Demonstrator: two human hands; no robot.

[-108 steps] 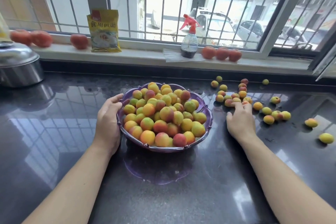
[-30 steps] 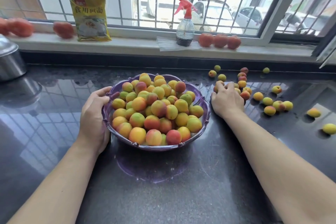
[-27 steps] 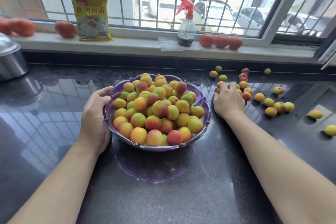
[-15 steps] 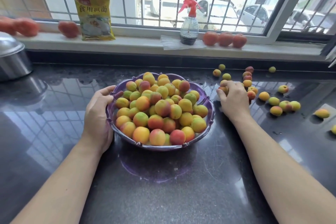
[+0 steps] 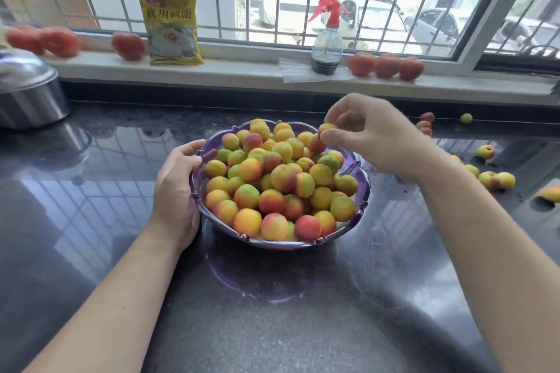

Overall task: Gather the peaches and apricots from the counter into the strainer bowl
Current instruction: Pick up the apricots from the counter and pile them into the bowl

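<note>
Steel pot [image 5: 28, 97] sits at the left edge of the frame on the dark counter [image 5: 91, 221]. Upper left, a yellow packet [image 5: 171, 24] leans on the windowsill [image 5: 242, 71] among red tomatoes [image 5: 128, 46]. Left of centre, the left hand [image 5: 178, 188] grips the rim of the purple strainer bowl [image 5: 362, 191], fingers curled round its edge. The bowl, centre frame, is heaped with fruit [image 5: 278, 179]. Above its upper right rim, the right hand [image 5: 372, 136] holds small fruits [image 5: 325, 128] in curled fingers. A spray bottle [image 5: 326, 39] stands upper centre. Loose fruit [image 5: 497, 180] lies on the counter at right.
</note>
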